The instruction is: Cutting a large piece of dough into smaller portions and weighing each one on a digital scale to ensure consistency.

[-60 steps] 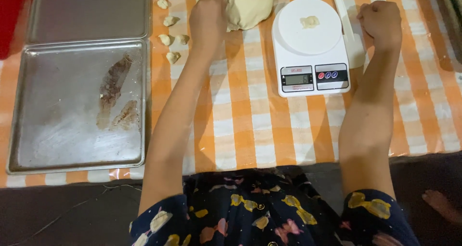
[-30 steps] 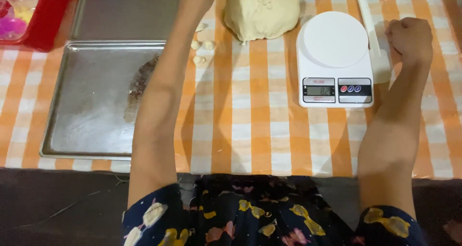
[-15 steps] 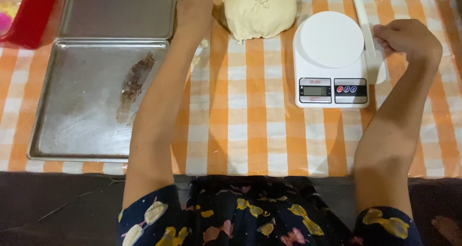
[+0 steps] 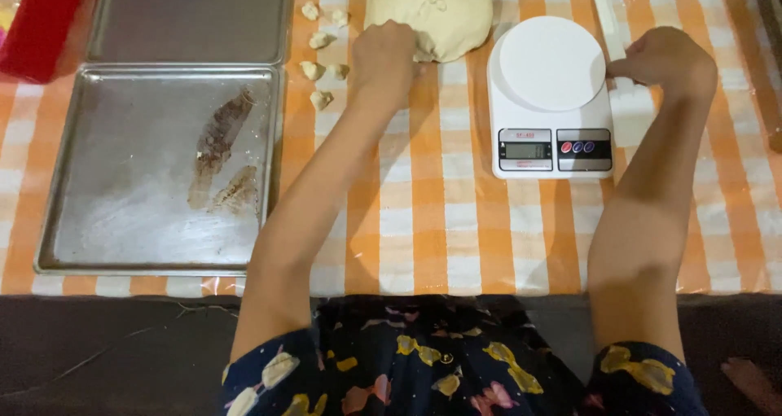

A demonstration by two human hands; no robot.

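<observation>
Head view: left hand (image 4: 383, 58) moved onto dough (image 4: 432, 13); grip unclear.

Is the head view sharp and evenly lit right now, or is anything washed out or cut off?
Head view: mostly sharp, with even overhead light; the scale platform reads flat white without detail; the metal tray shows soft sheen; the dough mound is cropped at the top edge; left hand and right hand are clear; the bottom is dark.
</observation>
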